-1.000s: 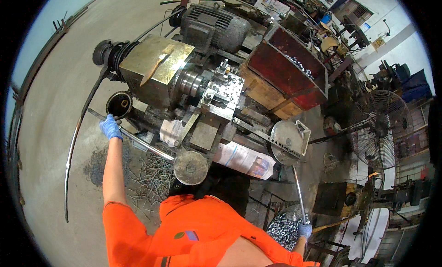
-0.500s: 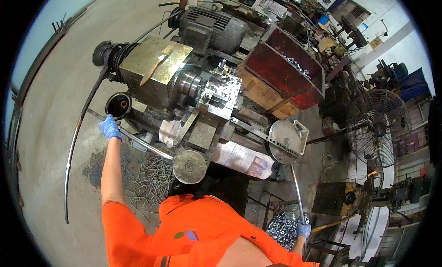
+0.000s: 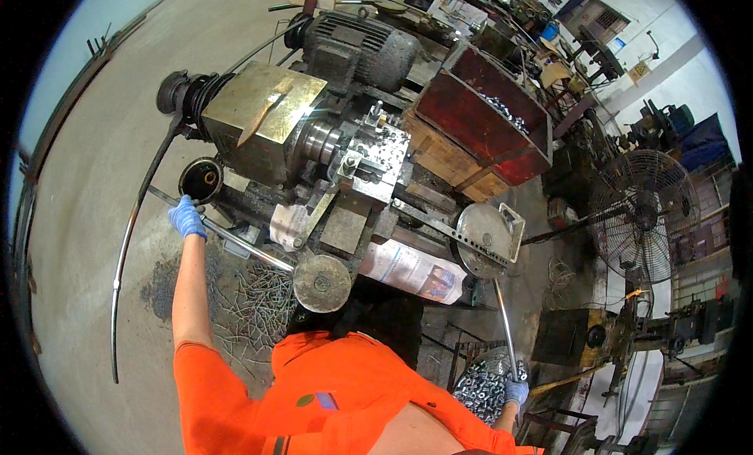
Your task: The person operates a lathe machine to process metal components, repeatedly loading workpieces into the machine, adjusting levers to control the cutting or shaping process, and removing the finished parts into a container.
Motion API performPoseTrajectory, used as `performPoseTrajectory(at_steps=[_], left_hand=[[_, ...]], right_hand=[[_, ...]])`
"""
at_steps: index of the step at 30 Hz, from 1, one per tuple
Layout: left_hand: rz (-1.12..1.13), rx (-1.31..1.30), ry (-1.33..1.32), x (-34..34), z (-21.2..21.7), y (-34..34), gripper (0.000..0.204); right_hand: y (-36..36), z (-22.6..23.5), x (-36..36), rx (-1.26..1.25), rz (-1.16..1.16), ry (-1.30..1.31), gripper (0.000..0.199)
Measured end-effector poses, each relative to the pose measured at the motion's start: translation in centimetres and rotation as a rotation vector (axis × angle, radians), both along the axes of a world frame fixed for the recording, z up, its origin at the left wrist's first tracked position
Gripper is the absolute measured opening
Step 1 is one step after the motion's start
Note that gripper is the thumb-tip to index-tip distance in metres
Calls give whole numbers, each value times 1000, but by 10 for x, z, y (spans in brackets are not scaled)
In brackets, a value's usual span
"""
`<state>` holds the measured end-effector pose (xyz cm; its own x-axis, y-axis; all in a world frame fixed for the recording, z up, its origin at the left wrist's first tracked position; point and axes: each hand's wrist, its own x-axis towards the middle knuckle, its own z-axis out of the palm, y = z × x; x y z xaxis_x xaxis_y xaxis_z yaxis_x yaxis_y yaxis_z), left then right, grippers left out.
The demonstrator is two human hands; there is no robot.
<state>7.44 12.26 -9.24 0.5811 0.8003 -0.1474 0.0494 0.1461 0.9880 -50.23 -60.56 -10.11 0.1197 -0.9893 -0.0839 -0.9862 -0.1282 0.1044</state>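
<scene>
My left hand, in a blue glove, is closed around a steel lever that runs to a round grey hub at the front of a lathe-like machine. Low on the right, my right hand, gloved too, is closed on the end of a second steel lever, below a round metal disc. Between the levers, a bright metal tool block sits beside the shiny spindle chuck. A brass-coloured headstock cover carries a wooden-handled tool.
Metal shavings lie on the floor at left. A basket of small metal parts stands beside my right hand. Behind the machine are a motor and a red bin. A caged fan stands at right.
The picture has shifted very slightly. Both hands stay on their levers, and no clear movement of the machine parts shows.
</scene>
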Motion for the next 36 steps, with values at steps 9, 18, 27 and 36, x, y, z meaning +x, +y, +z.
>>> performPoseTrajectory(at_steps=[9, 18, 27, 36], left_hand=[[-25, -25, -42, -2, 5, -7, 13], [-33, -49, -50, 1, -5, 0, 14], [-34, -101, -67, 4, -9, 4, 10], [-41, -118, -102, 5, -9, 3, 8]], right_hand=[[-1, -11, -10, -49, 7, -44, 40], [23, 13, 7, -20, -6, -57, 43], [11, -6, -6, -59, -83, -45, 44], [3, -17, -16, -43, -53, -48, 41]])
